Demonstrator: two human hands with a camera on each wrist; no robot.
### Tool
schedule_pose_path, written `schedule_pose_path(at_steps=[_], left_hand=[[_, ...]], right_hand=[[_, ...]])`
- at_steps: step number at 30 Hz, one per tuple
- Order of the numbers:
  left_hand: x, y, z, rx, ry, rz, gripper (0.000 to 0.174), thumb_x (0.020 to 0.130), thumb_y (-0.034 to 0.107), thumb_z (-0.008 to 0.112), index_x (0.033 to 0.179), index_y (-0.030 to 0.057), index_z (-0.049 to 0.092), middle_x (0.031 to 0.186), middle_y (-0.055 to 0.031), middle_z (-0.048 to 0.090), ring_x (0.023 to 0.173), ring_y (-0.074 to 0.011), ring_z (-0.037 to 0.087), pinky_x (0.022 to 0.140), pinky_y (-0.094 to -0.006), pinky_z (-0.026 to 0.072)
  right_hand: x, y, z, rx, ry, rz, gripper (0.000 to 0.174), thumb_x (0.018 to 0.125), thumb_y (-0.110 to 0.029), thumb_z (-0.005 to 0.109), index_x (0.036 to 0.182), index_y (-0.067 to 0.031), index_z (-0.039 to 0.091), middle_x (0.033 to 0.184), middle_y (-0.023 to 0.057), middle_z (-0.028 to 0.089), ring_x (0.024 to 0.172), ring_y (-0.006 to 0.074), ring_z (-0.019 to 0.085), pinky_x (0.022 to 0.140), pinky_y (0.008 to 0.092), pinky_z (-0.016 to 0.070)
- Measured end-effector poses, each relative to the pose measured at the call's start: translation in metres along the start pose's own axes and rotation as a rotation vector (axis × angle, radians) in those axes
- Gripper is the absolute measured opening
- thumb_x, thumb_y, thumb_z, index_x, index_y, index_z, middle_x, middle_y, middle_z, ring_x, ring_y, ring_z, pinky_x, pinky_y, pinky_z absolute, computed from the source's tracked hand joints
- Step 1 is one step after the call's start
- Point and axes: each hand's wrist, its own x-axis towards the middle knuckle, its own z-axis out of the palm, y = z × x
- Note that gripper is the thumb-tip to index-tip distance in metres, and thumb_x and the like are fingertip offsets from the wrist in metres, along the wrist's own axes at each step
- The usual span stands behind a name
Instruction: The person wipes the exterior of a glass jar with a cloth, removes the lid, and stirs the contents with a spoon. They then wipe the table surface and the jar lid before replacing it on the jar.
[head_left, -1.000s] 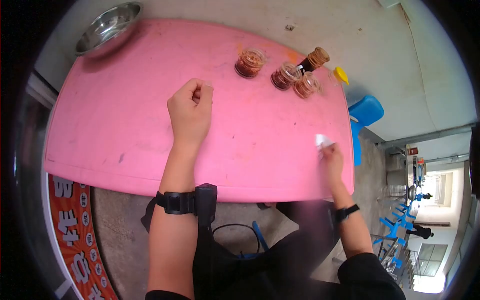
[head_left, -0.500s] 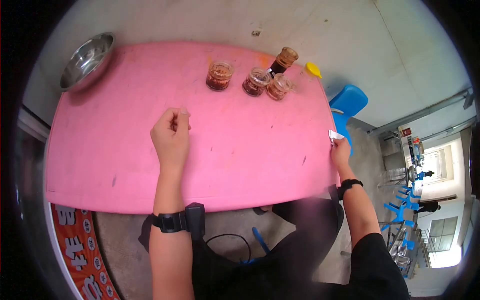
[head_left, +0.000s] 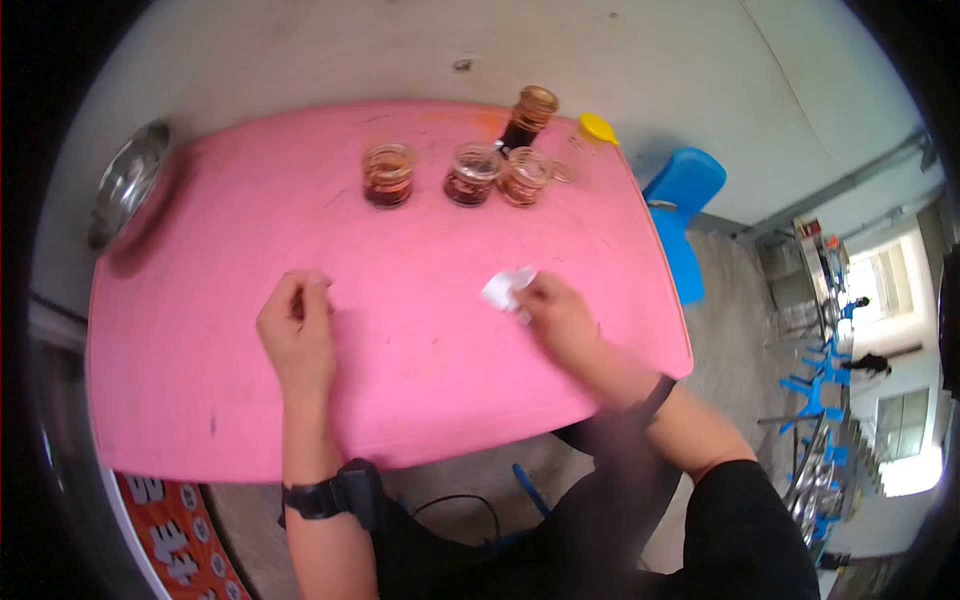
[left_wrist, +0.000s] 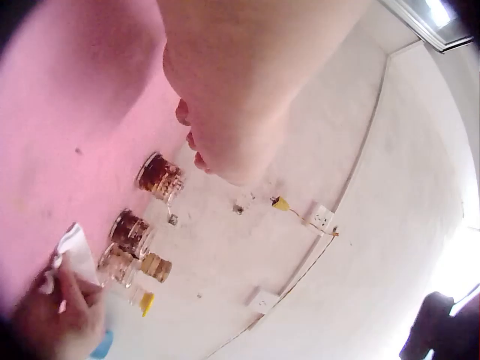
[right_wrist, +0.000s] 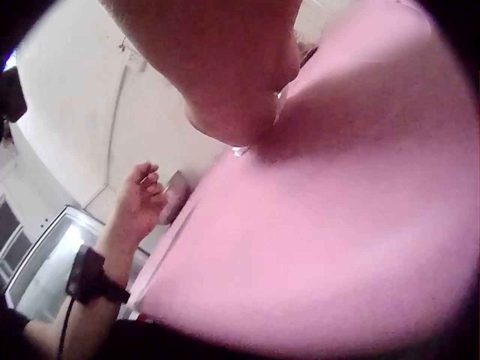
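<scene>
My right hand [head_left: 562,322] pinches a crumpled white tissue [head_left: 507,289] over the middle of the pink table [head_left: 400,380]. In the left wrist view the tissue [left_wrist: 76,253] sticks out past the fingertips. To the left, my left hand [head_left: 297,335] hovers idle above the table, its fingers loosely curled around nothing. In the right wrist view this left hand [right_wrist: 141,201] shows from the side, while my right hand [right_wrist: 232,105] hides most of the tissue.
Along the table's far side stand a glass jar of reddish sauce [head_left: 388,180], a dark-filled jar [head_left: 471,180], a third jar [head_left: 524,182] and a dark bottle [head_left: 527,118]. A yellow lid [head_left: 598,128], a steel bowl [head_left: 130,186] and a blue chair [head_left: 683,215] are farther out.
My right hand has swept the tissue from the table's right edge in toward the middle. The left hand keeps its loose curl. The head view has shifted, so the table sits lower.
</scene>
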Motion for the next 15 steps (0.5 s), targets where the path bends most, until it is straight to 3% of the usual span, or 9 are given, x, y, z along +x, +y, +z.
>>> schedule_pose_path(at_steps=[1, 3, 4, 6, 10, 12, 14, 15], left_hand=[[0.002, -0.002, -0.001, -0.019, 0.009, -0.014, 0.025, 0.101, 0.018, 0.060, 0.084, 0.0000, 0.064, 0.067, 0.0034, 0.052, 0.061, -0.0049, 0.045, 0.056, -0.0224, 0.0360], [0.005, -0.003, -0.006, -0.044, -0.010, -0.036, 0.025, 0.102, 0.018, 0.060, 0.084, 0.0001, 0.063, 0.068, 0.0033, 0.052, 0.062, -0.0049, 0.044, 0.057, -0.0221, 0.0355], [0.006, -0.003, -0.006, -0.064, 0.001, -0.068, 0.025, 0.102, 0.017, 0.059, 0.084, 0.0003, 0.063, 0.069, 0.0032, 0.051, 0.063, -0.0049, 0.044, 0.058, -0.0219, 0.0350], [0.008, -0.003, -0.003, -0.043, -0.016, -0.075, 0.026, 0.102, 0.018, 0.059, 0.084, 0.0007, 0.062, 0.069, 0.0031, 0.051, 0.063, -0.0048, 0.044, 0.058, -0.0218, 0.0345], [0.012, -0.006, 0.001, 0.014, -0.026, -0.081, 0.026, 0.103, 0.019, 0.058, 0.083, 0.0017, 0.062, 0.068, 0.0034, 0.050, 0.062, -0.0043, 0.042, 0.057, -0.0221, 0.0316], [0.015, -0.005, 0.006, 0.037, -0.034, -0.093, 0.026, 0.103, 0.019, 0.058, 0.083, 0.0018, 0.062, 0.068, 0.0036, 0.049, 0.062, -0.0042, 0.041, 0.056, -0.0222, 0.0308], [0.016, -0.007, 0.011, -0.003, 0.001, -0.116, 0.027, 0.103, 0.020, 0.058, 0.083, 0.0016, 0.061, 0.067, 0.0043, 0.047, 0.062, -0.0039, 0.039, 0.056, -0.0225, 0.0288], [0.016, -0.006, 0.012, 0.001, -0.003, -0.118, 0.027, 0.103, 0.020, 0.058, 0.083, 0.0016, 0.061, 0.067, 0.0043, 0.047, 0.062, -0.0039, 0.039, 0.056, -0.0225, 0.0288]], right_hand=[[0.003, 0.033, -0.012, 0.111, 0.056, 0.265, 0.014, 0.096, -0.013, 0.061, 0.096, -0.0017, 0.070, 0.091, 0.0130, 0.061, 0.078, 0.0264, 0.062, 0.069, 0.0376, 0.0523], [0.026, 0.095, -0.059, -0.060, 0.196, 0.560, 0.016, 0.096, -0.012, 0.060, 0.101, -0.0024, 0.072, 0.098, 0.0167, 0.064, 0.085, 0.0313, 0.064, 0.072, 0.0413, 0.0533], [0.031, 0.156, -0.071, -0.331, 0.240, 0.477, 0.016, 0.092, -0.010, 0.060, 0.098, -0.0029, 0.073, 0.103, 0.0209, 0.064, 0.093, 0.0362, 0.065, 0.077, 0.0460, 0.0527], [0.043, 0.211, -0.106, -0.625, 0.167, 0.389, 0.015, 0.089, -0.009, 0.060, 0.092, -0.0020, 0.074, 0.105, 0.0215, 0.064, 0.097, 0.0386, 0.065, 0.080, 0.0483, 0.0517], [0.082, 0.217, -0.091, -0.676, 0.155, 0.460, 0.015, 0.086, -0.008, 0.061, 0.088, -0.0022, 0.074, 0.102, 0.0206, 0.063, 0.097, 0.0391, 0.065, 0.080, 0.0481, 0.0516], [0.097, 0.209, -0.061, -0.496, 0.321, 0.421, 0.013, 0.087, -0.009, 0.062, 0.090, -0.0033, 0.074, 0.098, 0.0201, 0.062, 0.094, 0.0388, 0.064, 0.079, 0.0479, 0.0514], [0.093, 0.175, -0.047, -0.396, 0.251, 0.238, 0.011, 0.088, -0.007, 0.063, 0.091, -0.0037, 0.073, 0.094, 0.0181, 0.061, 0.088, 0.0373, 0.064, 0.077, 0.0457, 0.0512], [0.080, 0.147, -0.049, -0.301, 0.195, 0.218, 0.015, 0.092, -0.015, 0.061, 0.089, -0.0009, 0.066, 0.092, 0.0204, 0.063, 0.087, 0.0377, 0.064, 0.077, 0.0470, 0.0500]])
